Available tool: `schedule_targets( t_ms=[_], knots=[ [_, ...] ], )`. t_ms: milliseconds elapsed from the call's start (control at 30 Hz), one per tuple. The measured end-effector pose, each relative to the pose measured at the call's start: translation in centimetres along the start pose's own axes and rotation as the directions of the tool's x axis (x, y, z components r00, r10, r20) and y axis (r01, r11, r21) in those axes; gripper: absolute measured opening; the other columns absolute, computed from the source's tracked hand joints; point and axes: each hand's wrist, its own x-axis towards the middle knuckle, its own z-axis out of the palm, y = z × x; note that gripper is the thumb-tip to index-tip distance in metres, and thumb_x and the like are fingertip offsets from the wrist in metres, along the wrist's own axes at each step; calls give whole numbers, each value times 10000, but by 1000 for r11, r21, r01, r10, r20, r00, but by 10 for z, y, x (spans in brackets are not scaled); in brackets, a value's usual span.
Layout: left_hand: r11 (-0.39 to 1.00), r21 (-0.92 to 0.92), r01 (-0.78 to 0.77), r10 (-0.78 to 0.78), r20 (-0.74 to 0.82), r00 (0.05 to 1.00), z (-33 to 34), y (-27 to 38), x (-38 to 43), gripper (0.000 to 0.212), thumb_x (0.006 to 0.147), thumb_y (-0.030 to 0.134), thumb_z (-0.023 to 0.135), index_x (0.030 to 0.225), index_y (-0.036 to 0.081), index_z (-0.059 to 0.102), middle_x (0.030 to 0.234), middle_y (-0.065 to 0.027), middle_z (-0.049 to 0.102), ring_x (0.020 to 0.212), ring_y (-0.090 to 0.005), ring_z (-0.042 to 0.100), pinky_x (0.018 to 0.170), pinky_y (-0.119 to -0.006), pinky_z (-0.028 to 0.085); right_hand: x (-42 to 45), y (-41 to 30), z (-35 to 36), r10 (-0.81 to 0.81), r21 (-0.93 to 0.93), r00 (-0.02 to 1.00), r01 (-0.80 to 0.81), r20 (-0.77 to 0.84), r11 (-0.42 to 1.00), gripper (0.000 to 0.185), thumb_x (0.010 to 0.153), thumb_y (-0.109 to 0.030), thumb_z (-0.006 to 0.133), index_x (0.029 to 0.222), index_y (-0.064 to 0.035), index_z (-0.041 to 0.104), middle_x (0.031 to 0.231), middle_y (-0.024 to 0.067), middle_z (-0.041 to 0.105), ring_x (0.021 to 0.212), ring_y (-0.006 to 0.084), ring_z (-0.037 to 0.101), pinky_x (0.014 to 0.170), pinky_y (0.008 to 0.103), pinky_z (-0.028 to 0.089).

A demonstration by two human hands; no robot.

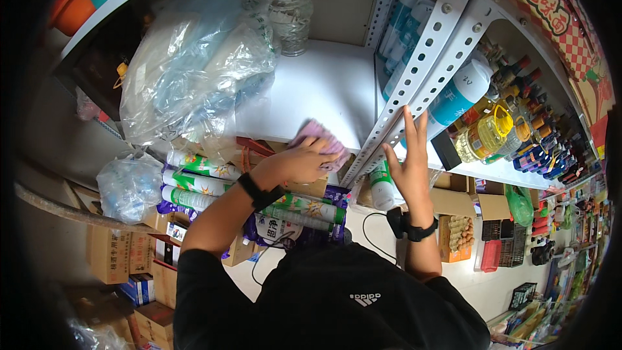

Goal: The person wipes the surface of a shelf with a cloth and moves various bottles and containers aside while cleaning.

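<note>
My left hand (302, 159) grips a folded pink cloth (324, 137) at the front edge of a white shelf board (325, 87). The cloth is slightly blurred. My right hand (412, 170) is raised with fingers apart, its fingertips over the perforated white metal upright (422, 65); firm contact cannot be told. Beside those fingers stands a blue spray can with a white cap (457, 95). A large clear plastic bag (204, 58) fills the shelf's left part, and a clear plastic bottle with an orange cap (290, 19) stands behind it.
Below the shelf lie green-and-white cans (199, 175) on purple packs (277, 228). Oil jugs (486, 131) and many bottles line the right shelf. Cardboard boxes (109, 255) are stacked lower left. An egg tray (459, 233), a red crate (491, 255) and a black cable (364, 233) are on the floor.
</note>
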Motion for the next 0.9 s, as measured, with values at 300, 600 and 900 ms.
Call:
schedule_targets(
  t_ms=[300, 600, 900],
  knots=[
    [279, -911, -304, -756, -404, 516, -77, -8, -5, 382, 967, 275, 483, 1220, -9, 520, 1081, -87, 617, 965, -174, 596, 866, -312, 463, -16, -4, -17, 124, 266, 991, -134, 54, 954, 677, 771, 21, 648, 1388, -90, 391, 1430, 221, 362, 1285, 367, 415, 1008, 396, 412],
    [941, -230, 248, -300, -234, 925, 22, -6, 97, 482, 867, 188, 527, 1336, 99, 464, 1425, -133, 383, 1337, -332, 310, 1096, -463, 246, -11, -11, -5, 19, 27, 1000, -19, -10, 999, 620, 810, 7, 593, 1386, -19, 367, 1474, 251, 256, 1353, 399, 295, 1075, 427, 300],
    [868, -86, 489, -479, 113, 870, -24, -47, 183, 623, 857, 236, 516, 1444, 213, 307, 1487, -2, 271, 1364, -262, 274, 1058, -469, 308, -4, -10, 11, 34, -166, 999, -27, 42, 986, 690, 815, 8, 572, 1441, -49, 288, 1486, 335, 58, 1321, 503, 273, 1028, 456, 351]
  ],
)
